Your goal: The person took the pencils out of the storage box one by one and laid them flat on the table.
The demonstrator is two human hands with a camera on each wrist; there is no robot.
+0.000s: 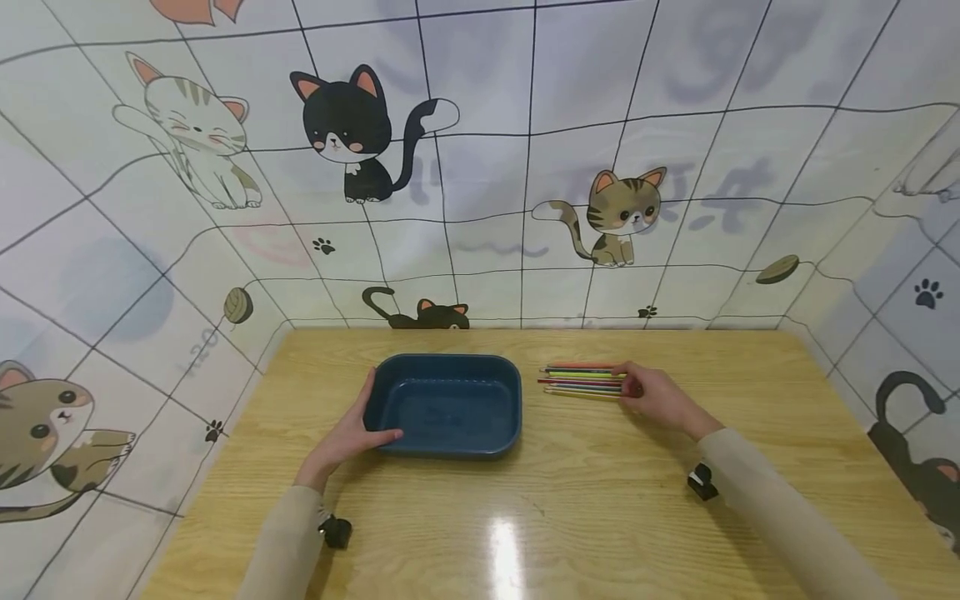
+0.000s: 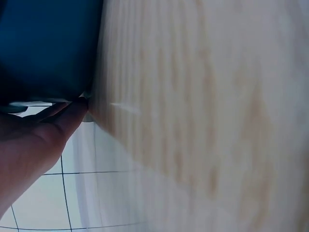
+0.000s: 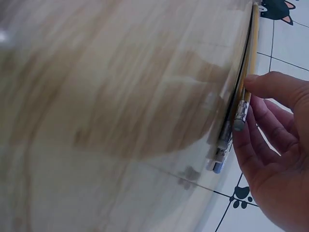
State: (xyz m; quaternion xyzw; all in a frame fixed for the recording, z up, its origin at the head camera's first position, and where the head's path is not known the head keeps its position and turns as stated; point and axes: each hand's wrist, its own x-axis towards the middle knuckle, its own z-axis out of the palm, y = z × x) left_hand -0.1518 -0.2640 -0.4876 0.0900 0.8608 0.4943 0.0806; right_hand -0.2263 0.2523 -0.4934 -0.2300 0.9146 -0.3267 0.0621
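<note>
A dark blue rectangular baking dish (image 1: 446, 450) stands on the wooden table, left of centre. My left hand (image 1: 348, 429) grips its left end, thumb at the near rim and fingers along the outer side; the left wrist view shows the fingertips low against the dish (image 2: 48, 48). To the right of the dish lies a row of several pencils (image 1: 581, 381) in different colours, side by side with their points toward the dish. My right hand (image 1: 660, 400) pinches them at their eraser ends. In the right wrist view the thumb (image 3: 270, 87) presses a yellow pencil (image 3: 253, 48).
The wooden table (image 1: 525, 517) meets a wall covering (image 1: 487, 250) printed with cartoon cats and grid lines at the back and both sides. Small black devices sit at the left wrist (image 1: 336, 532) and the right wrist (image 1: 702, 482).
</note>
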